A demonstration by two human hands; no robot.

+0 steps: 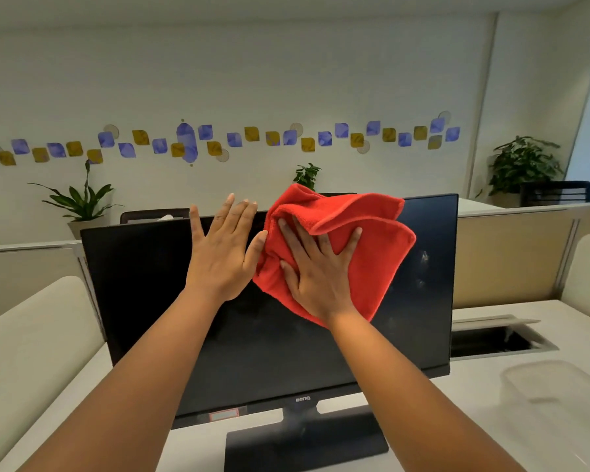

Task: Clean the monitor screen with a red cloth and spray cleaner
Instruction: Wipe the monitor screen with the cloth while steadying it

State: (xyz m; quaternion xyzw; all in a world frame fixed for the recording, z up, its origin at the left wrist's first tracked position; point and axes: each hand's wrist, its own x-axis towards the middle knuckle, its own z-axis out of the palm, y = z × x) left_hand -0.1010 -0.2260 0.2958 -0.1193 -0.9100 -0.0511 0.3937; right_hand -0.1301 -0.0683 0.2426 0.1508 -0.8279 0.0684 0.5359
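Note:
A black monitor (143, 301) stands on the white desk, its dark screen facing me. My right hand (317, 270) lies flat on a crumpled red cloth (378, 260), pressing it against the upper middle of the screen with fingers spread. My left hand (222, 250) rests flat on the screen just left of the cloth, fingers apart and reaching over the top edge, its thumb touching the cloth's edge. Faint smudges show on the screen to the right of the cloth. No spray cleaner is in view.
The monitor's base (304, 444) sits on the white desk (491, 420). A cable hatch (498, 338) lies open at the right, with a clear plastic container (556, 386) in front of it. Low partitions, potted plants and chair backs stand behind.

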